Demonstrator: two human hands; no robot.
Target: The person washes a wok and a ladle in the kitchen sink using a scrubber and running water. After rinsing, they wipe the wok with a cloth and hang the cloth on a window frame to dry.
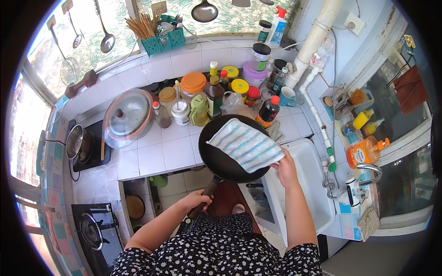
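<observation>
My left hand (197, 202) is wrapped round the brown handle of a black frying pan (212, 158), held out in front of me between the counter and the sink. A white cloth with blue-green stripes (246, 145) lies spread over the right part of the pan's inside. My right hand (286, 171) grips the cloth by its lower right corner, at the pan's right rim. Some of the right fingers are hidden beneath the cloth. The pan's underside is out of sight.
Bottles, jars and a pale green jug (199, 110) crowd the tiled counter (168, 152) behind the pan. A glass-lidded pot (128, 118) stands to the left, near a small saucepan (79, 142). On the right are the white sink (317, 198) and its tap (354, 191). A gas hob (94, 232) sits lower left.
</observation>
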